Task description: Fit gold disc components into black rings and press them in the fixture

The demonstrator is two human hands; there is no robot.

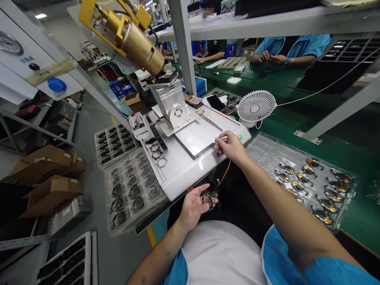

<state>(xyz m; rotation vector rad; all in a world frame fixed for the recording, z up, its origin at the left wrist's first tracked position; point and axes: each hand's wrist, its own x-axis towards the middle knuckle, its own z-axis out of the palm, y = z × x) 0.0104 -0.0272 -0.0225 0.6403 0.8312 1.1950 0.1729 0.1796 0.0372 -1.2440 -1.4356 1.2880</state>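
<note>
In the head view my left hand (192, 208) is low in front of my body, palm up. Thumb and fingers close around a dark metal ring (208, 201), which looks like a watch case; the forefinger points out beside it. My right hand (231, 147) is at the front right edge of the white machine base (184, 182), its fingers pinched together. A small pale tip pokes out to the left of them, but what it belongs to is hidden. Three thin rings (162, 162) lie at the left of the base. Tweezers (212, 122) rest near the back right.
A gold machine head (142, 47) hangs over a metal fixture (176, 113). To the left, a clear tray (126, 213) holds several rings. On the right, another tray (267, 152) holds round gold-faced parts. A white fan (257, 107) stands behind it. Co-workers sit across the bench.
</note>
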